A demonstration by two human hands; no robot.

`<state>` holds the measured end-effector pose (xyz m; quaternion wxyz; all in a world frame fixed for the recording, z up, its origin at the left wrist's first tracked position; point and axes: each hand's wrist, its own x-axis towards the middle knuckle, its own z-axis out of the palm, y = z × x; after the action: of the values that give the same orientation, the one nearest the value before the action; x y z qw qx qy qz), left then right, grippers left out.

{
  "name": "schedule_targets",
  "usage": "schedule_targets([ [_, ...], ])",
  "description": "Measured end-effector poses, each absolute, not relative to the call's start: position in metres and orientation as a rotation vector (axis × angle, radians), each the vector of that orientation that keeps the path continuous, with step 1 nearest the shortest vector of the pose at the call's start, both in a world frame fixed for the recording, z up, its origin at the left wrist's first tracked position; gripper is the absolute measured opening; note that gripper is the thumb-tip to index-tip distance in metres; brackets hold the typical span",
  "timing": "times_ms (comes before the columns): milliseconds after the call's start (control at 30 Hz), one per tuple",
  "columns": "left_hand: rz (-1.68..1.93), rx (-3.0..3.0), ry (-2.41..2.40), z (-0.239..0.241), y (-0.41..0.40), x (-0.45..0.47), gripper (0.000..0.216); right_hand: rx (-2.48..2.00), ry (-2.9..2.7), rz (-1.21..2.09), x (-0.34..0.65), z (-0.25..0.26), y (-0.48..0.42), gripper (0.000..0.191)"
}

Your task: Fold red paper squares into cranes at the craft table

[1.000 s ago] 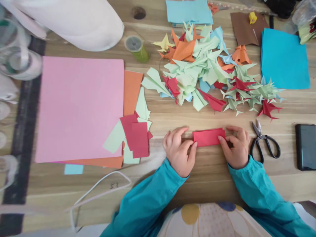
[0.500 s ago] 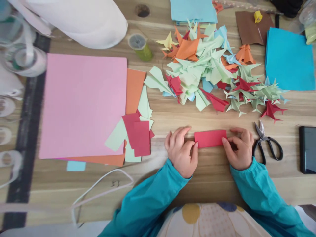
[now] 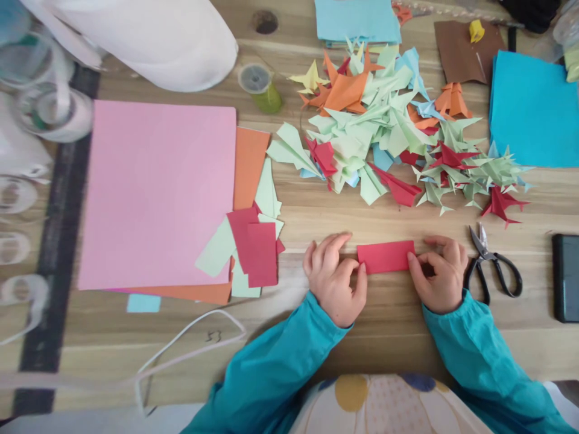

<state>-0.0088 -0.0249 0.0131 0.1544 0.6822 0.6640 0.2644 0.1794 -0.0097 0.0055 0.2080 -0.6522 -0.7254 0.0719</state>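
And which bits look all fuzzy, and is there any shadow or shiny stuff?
Head view: the white rolls at the far left look hazy, while the red paper strip looks clearer. Head view: soft shade darkens the table between the sleeves. Head view: one blade of the scissors has a pale glint.

Strip [image 3: 386,257] is plain red, sleeves [image 3: 284,349] at 4 and 8 o'clock from it teal, sheet [image 3: 163,193] around 9ish pink, cream cloth [image 3: 398,413] at 6 with mustard and navy spots.

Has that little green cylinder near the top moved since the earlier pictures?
No. Against the hole in the tabletop, the green cylinder sits in the same place; only the whole view has shifted.
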Motion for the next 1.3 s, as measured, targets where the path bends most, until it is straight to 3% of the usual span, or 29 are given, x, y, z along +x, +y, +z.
schedule_targets([
  [467,0.820,2.050,1.916,0.011,-0.027,-0.008,0.007,-1.800,-2.012,0.195,0.181,0.004,-0.011,0.022],
  [600,0.840,2.456,1.598,0.008,-0.041,0.000,0.029,-1.786,-2.019,0.195,0.181,0.005,-0.010,0.022],
  [833,0.481,2.461,1.568,0.004,-0.059,0.016,0.050,-1.783,-2.019,0.181,0.182,0.003,-0.011,0.021],
  [1300,0.458,2.411,1.550,0.003,-0.059,0.016,0.053,-1.777,-2.015,0.181,0.182,0.002,-0.011,0.021],
])
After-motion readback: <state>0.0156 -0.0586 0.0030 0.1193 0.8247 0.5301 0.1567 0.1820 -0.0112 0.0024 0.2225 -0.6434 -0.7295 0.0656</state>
